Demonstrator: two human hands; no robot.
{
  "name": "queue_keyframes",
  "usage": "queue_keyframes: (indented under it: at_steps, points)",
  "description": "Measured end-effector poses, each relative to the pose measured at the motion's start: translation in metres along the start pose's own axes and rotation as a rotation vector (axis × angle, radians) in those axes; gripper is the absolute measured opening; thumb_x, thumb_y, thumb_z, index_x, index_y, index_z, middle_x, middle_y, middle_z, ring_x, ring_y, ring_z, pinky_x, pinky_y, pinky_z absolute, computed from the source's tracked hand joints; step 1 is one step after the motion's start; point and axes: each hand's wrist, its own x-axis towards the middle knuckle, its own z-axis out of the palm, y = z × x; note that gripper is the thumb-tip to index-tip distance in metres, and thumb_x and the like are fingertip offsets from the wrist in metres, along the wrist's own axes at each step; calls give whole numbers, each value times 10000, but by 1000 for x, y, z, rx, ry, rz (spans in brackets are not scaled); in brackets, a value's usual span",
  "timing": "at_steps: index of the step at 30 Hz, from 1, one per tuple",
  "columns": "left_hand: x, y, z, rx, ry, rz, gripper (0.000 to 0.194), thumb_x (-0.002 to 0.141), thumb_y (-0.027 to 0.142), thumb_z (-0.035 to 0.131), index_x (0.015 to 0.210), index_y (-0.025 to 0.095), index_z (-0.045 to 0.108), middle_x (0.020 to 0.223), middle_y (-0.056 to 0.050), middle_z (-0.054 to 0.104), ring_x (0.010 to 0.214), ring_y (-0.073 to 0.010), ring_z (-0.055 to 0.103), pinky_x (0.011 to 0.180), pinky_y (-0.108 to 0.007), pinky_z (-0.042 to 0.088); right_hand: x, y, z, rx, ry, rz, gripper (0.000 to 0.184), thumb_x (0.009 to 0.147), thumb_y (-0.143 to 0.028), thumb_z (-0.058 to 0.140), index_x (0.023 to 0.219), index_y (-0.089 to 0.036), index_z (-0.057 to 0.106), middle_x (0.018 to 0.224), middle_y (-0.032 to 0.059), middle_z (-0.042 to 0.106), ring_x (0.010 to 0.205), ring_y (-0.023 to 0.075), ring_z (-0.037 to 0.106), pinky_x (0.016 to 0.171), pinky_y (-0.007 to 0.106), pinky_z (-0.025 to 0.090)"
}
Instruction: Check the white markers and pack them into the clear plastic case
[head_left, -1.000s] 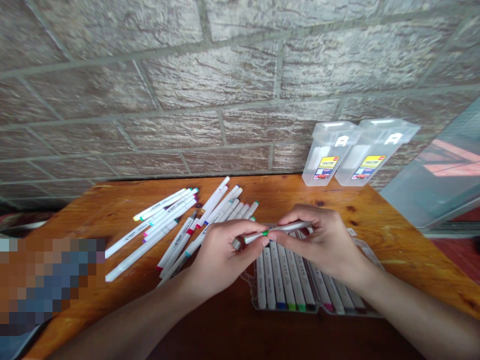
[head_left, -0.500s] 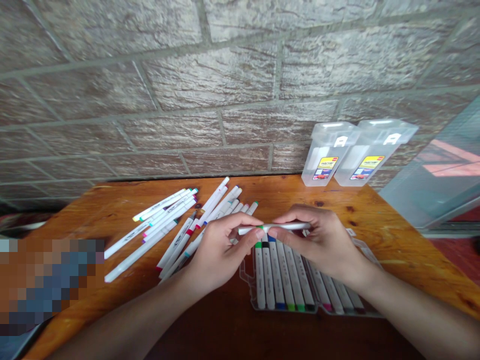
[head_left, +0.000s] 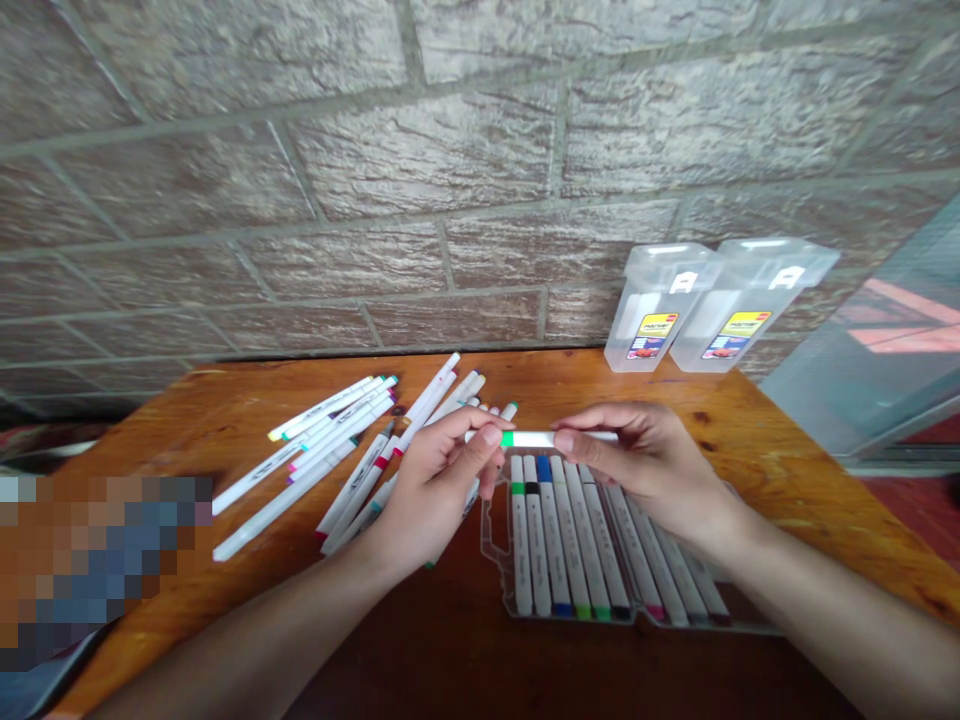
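Head | both hands' fingers (head_left: pixel 489 436) grasping white marker (head_left: pixel 540 439) | clear tray (head_left: pixel 491 540) beneath | loose markers (head_left: pixel 337 430) left

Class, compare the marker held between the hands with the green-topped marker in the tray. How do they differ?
The held marker lies crosswise, above the tray; the tray marker points away from the person. The held marker is pinched by the left hand and right hand; the tray marker rests in the tray. Both are white with green marks.
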Motion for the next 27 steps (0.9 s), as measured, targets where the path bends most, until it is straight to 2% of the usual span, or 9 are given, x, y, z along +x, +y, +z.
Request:
queue_keyframes:
  at_steps: [2,4,13,20,27]
  points:
    - [1,0,0,-66,20,-25,267,953,404,691,903,142,697,665,23,596,510,-95,525,526,-239,406,0,-1,0,34,7,23,167,792,-368,887,841,-213,849,629,-6,714,454,79,448,396,215,327]
    - [2,-2,0,-124,36,-45,279,935,419,711,891,144,703,668,20,592,512,-96,516,518,-241,396,-1,-1,0,66,6,48,183,795,-385,885,832,-210,846,636,1,703,462,75,428,400,214,302]
    - [2,-6,-4,-225,71,-79,304,954,402,686,773,160,653,688,14,569,531,-92,506,552,-254,376,-1,3,-2,181,8,95,195,807,-395,880,892,-222,850,674,5,702,479,76,426,422,220,305]
    - [4,-5,-4,-283,115,-116,259,948,348,673,772,159,644,683,20,553,510,-85,509,527,-247,346,-1,3,-3,245,12,101,152,829,-360,866,928,-245,857,712,12,736,490,75,453,426,212,324]
    - [4,-3,-3,-322,121,-147,274,925,350,697,744,162,615,678,20,535,515,-87,495,520,-241,346,0,-6,0,294,44,137,193,770,-376,879,869,-214,851,713,33,747,482,96,478,410,231,382]
